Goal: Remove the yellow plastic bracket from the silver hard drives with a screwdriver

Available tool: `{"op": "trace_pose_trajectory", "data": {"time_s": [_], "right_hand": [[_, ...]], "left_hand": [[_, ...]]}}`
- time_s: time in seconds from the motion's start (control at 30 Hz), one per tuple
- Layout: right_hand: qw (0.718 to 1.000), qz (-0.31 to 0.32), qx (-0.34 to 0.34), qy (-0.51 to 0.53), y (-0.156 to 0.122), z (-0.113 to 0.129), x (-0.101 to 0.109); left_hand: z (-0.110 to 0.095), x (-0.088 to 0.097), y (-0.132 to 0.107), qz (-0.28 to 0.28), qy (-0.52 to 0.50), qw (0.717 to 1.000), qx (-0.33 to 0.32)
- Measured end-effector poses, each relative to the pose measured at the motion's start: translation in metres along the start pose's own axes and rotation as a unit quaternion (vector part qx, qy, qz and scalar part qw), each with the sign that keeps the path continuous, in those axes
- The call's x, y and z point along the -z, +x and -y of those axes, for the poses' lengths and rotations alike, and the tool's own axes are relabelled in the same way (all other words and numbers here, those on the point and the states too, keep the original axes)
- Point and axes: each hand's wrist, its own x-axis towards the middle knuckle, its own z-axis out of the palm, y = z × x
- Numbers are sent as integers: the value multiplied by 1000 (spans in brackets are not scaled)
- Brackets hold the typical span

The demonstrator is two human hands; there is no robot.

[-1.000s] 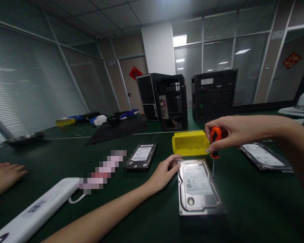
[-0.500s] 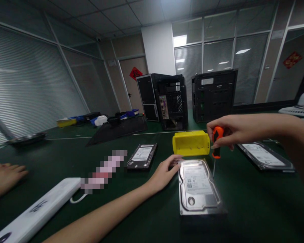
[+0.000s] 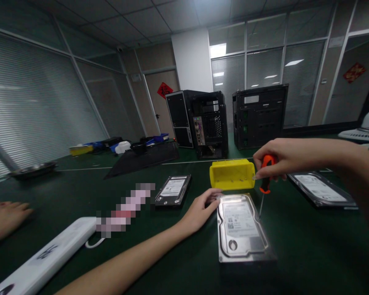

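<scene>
A silver hard drive [image 3: 241,227] lies flat on the green table [image 3: 310,254] in front of me. My left hand [image 3: 199,211] rests against its far left corner, fingers curled onto the edge. My right hand [image 3: 275,159] is closed around the orange handle of a screwdriver [image 3: 264,174], held nearly upright with its thin shaft pointing down at the drive's far right edge. A yellow plastic bin [image 3: 232,174] stands just behind the drive.
Two more hard drives lie left [image 3: 173,190] and right [image 3: 320,189]. Two open black computer cases [image 3: 203,123] [image 3: 260,115] stand at the back. A white power strip [image 3: 46,258] lies at the near left. Another person's hand [image 3: 4,215] rests at the left edge.
My right hand has shifted slightly right with the screwdriver, tilting it a little. My left hand and the drive have stayed put.
</scene>
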Motion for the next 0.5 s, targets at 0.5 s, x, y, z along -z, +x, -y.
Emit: {"op": "trace_pose_trajectory", "data": {"time_s": [0.5], "right_hand": [[998,-17,-15,61,-3,9,-5]], "left_hand": [[2,-1,1,-5,0,1000,-9]]}}
